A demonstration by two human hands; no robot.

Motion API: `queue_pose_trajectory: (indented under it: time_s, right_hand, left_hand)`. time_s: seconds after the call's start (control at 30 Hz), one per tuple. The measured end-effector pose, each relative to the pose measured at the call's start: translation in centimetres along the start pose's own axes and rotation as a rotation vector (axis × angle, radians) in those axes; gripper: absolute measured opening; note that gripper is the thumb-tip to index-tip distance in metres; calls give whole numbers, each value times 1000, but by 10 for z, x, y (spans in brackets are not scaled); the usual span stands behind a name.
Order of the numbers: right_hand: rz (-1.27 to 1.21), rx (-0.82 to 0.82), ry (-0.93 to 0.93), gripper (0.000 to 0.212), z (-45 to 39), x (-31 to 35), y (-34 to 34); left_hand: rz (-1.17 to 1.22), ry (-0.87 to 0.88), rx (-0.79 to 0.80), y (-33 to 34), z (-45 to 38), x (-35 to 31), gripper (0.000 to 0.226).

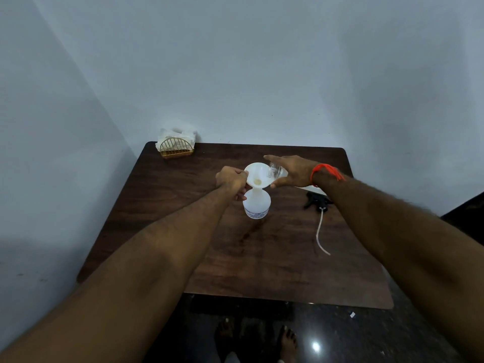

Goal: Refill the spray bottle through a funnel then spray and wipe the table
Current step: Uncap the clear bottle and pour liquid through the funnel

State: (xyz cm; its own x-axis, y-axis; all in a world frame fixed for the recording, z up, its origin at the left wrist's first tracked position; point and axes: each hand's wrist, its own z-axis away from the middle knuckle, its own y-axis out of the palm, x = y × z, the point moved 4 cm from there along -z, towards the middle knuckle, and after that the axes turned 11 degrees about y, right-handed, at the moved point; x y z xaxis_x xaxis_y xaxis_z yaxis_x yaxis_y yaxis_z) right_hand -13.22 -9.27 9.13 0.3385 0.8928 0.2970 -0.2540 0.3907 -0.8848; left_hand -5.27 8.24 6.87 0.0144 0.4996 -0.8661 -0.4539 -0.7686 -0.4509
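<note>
My left hand (pixel 231 180) pinches the funnel (pixel 258 176) rim, steadying it in the spray bottle (pixel 256 204) near the table (pixel 262 258) centre. My right hand (pixel 293 172) is wrapped around a clear bottle (pixel 274 171), tipped into the funnel. Tipping too steeply could flood the funnel or knock it sideways, spilling.

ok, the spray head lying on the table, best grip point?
Take the spray head by its black body, from above: it lies flat on the table with its thin dip tube trailing toward the person, too flimsy to hold. The right hand is nearest but busy.
</note>
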Motion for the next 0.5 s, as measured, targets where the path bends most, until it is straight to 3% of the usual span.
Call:
queue_pose_trajectory:
  time_s: [0.5]
  right_hand:
    - [56, 52, 25, 91, 0, 4, -3]
  left_hand:
    - [5, 4, 19, -2, 1, -2, 26]
